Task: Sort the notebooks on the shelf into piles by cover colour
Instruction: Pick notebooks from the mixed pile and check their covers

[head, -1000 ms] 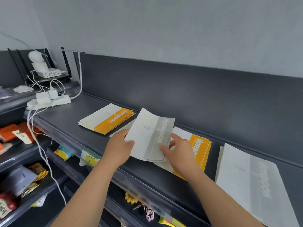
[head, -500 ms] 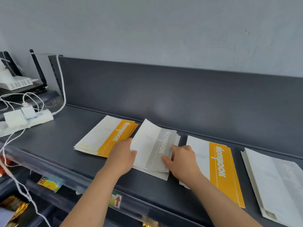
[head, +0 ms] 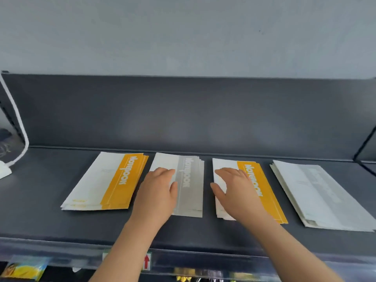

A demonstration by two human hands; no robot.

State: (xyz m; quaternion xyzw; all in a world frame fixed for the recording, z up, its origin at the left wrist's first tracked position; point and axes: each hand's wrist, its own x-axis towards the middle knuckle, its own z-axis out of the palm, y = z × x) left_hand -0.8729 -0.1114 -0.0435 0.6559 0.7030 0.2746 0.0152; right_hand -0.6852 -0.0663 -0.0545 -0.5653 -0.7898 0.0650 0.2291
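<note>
Right hand [head: 238, 190] shifted onto orange-banded pile [head: 263, 192], released; left hand [head: 160, 190] flat on grey-banded pile [head: 190, 190].

The shelf [head: 40, 200] looks like metal with a dark grey matt coat, quite smooth. The notebooks [head: 114, 180] have smooth paper covers, almost matt. The wall [head: 183, 37] is matt and slightly rough. The front strip [head: 203, 259] is clear glossy plastic.
</note>
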